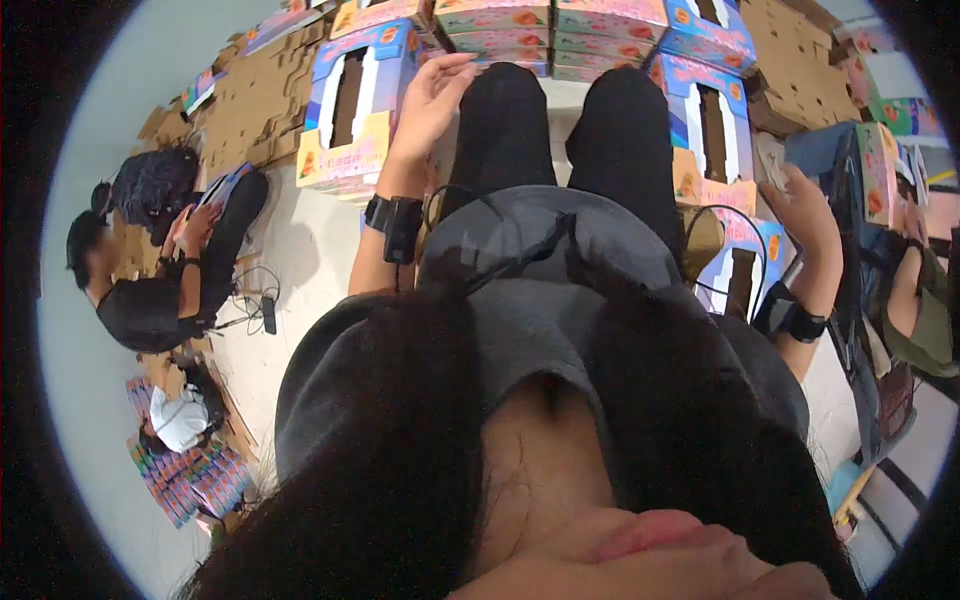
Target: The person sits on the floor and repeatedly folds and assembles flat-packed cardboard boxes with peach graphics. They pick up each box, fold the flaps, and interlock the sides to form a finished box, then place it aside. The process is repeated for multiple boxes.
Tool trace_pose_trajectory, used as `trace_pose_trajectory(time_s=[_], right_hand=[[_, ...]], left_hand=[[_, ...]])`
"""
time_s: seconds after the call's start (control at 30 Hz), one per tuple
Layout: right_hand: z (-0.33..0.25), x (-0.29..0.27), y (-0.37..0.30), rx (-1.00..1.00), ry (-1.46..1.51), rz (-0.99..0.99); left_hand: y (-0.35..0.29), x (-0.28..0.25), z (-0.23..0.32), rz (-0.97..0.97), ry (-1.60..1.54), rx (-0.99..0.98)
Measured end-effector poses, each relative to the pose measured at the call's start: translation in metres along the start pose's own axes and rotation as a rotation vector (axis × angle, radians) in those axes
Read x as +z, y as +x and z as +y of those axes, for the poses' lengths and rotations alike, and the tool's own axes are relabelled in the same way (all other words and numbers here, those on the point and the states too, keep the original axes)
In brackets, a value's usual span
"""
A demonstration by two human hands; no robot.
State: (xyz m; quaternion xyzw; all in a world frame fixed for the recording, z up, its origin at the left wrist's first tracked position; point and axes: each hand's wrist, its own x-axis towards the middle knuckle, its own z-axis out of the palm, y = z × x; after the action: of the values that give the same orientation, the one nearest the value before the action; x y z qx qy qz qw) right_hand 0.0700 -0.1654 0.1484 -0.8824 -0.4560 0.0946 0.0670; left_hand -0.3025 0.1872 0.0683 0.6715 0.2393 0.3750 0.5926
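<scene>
My left hand (435,100) hangs in the air beside my left knee, its fingers stretched out and holding nothing. Just left of it stands a blue and peach printed carton (385,85) with a long cut-out opening. On the other side, my right hand (803,208) is raised with its fingers loosely bent and the thumb apart; I see nothing gripped in it. A pale flat piece (770,158) lies right by its fingertips, and whether they touch is unclear. Near that hand are a similar carton (733,115) and, lower down, another blue carton (716,270).
Stacked floral cartons (495,42) stand beyond my knees. Flat brown cardboard (262,110) lies at the far left, with more cardboard (800,70) at the far right. A seated person (150,310) works at left. A dark blue chair (830,170) and another person's arm (905,290) are at right.
</scene>
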Motion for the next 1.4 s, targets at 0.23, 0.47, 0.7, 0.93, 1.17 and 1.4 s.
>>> trace_pose_trajectory(time_s=[0.23,0.47,0.7,0.93,1.17,1.4], right_hand=[[0.142,0.065,-0.039,0.377,-0.006,-0.479],[0.152,0.159,-0.06,0.442,-0.143,-0.668],[0.116,0.175,-0.053,0.524,0.048,-0.819],[0.115,0.19,-0.071,0.536,0.065,-0.719],[0.116,0.205,-0.081,0.544,0.091,-0.622],[0.12,0.229,-0.092,0.556,0.156,-0.462]], left_hand=[[0.015,0.049,-0.02,-0.085,0.226,0.064],[-0.002,0.03,-0.012,-0.215,0.395,0.162],[-0.023,0.013,-0.004,-0.273,0.373,0.036],[-0.023,0.027,-0.015,-0.229,0.503,0.2],[-0.038,0.028,-0.022,-0.204,0.596,0.297],[-0.059,0.03,-0.017,-0.219,0.785,0.304]])
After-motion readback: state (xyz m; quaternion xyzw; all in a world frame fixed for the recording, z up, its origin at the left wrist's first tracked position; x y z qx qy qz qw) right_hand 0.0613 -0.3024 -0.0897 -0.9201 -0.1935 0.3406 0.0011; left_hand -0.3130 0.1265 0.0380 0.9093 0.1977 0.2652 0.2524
